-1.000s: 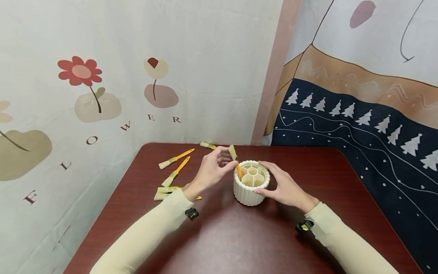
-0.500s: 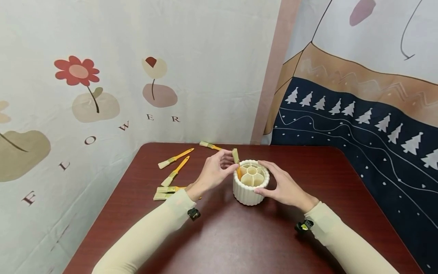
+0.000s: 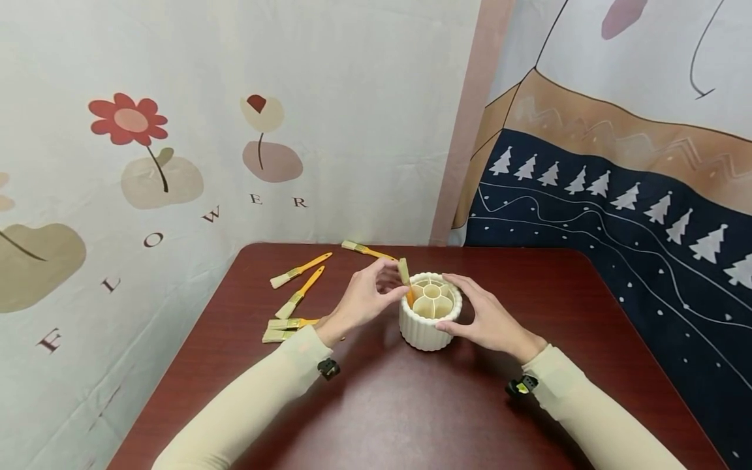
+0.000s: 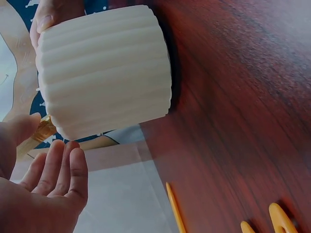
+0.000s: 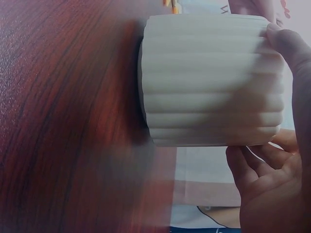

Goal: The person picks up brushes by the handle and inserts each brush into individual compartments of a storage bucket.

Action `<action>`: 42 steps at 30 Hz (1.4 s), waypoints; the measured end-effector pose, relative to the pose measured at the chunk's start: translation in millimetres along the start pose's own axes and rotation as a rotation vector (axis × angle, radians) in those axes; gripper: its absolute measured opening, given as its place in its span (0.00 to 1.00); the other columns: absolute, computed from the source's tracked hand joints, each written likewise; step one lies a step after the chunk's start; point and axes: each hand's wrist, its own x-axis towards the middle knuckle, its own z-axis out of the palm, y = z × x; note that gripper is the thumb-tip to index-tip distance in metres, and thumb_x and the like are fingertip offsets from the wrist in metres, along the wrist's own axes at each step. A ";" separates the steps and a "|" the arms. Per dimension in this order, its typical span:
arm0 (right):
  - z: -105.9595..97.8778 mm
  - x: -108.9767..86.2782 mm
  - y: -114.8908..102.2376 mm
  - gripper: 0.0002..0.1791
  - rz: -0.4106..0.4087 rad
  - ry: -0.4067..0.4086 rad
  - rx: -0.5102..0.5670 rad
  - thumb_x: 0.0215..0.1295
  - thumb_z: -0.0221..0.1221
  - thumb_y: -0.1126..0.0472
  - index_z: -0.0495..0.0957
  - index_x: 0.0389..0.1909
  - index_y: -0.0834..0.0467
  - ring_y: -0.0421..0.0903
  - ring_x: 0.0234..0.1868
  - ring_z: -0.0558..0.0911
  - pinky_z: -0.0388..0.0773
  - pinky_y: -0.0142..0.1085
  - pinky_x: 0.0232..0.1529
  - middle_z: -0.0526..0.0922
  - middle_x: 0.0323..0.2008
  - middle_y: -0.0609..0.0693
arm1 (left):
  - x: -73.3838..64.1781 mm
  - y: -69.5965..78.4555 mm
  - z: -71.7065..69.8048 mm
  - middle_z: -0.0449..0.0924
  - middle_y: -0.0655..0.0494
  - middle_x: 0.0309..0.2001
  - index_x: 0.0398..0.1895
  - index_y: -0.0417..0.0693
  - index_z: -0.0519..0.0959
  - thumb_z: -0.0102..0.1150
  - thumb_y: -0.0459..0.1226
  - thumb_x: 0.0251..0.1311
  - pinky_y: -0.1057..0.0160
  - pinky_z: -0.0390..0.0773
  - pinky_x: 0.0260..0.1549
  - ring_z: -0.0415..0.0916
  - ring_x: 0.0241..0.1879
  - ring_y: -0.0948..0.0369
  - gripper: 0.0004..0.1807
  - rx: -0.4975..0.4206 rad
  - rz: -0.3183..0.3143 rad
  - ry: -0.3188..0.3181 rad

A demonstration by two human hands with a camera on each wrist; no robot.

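A white ribbed pen holder [image 3: 427, 333], round with petal-shaped compartments about a central ring, stands on the table. My right hand [image 3: 487, 320] grips it at the rim, thumb in front and fingers behind. One paintbrush [image 3: 403, 271] stands bristles up in the left compartment, its orange handle inside. My left hand [image 3: 370, 292] is beside this brush at the holder's left, thumb near the ferrule. In the left wrist view the fingers [image 4: 53, 170] are loosely extended and apart from the brush, which shows partly behind the thumb.
On the left of the dark red table [image 3: 399, 405] lie two paintbrushes, one [image 3: 301, 269] behind the other [image 3: 300, 294]. Two more [image 3: 288, 324] lie partly under the left forearm. Another paintbrush [image 3: 367, 250] lies near the back edge. Printed cloths [image 3: 364, 130] hang behind.
The brush at the left hand has sunk lower into the holder and stands straighter. My left hand's fingers have loosened from it. The right hand keeps its place on the holder.
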 end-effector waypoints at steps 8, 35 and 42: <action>-3.7 -0.1 1.2 0.58 0.017 -0.002 -0.003 0.68 0.83 0.39 0.65 0.91 0.54 0.58 0.86 0.76 0.76 0.67 0.83 0.74 0.87 0.53 | -1.7 -3.5 -7.2 0.94 0.49 0.63 0.72 0.47 0.82 0.81 0.40 0.75 0.49 0.94 0.61 0.94 0.60 0.52 0.27 0.002 0.005 -0.038; -2.0 -0.8 2.4 0.57 0.021 0.002 -0.016 0.69 0.82 0.39 0.66 0.90 0.53 0.59 0.85 0.77 0.78 0.68 0.82 0.74 0.86 0.54 | -50.0 -82.3 -105.9 0.95 0.47 0.58 0.64 0.50 0.91 0.86 0.42 0.69 0.37 0.91 0.61 0.92 0.57 0.47 0.23 0.382 0.072 -0.043; 0.2 1.3 -1.3 0.57 0.007 -0.002 -0.002 0.69 0.82 0.39 0.66 0.90 0.56 0.60 0.85 0.77 0.78 0.68 0.82 0.74 0.86 0.55 | -72.3 -108.0 -132.0 0.96 0.56 0.57 0.60 0.51 0.94 0.87 0.43 0.67 0.40 0.91 0.62 0.91 0.57 0.51 0.21 0.530 -0.014 -0.120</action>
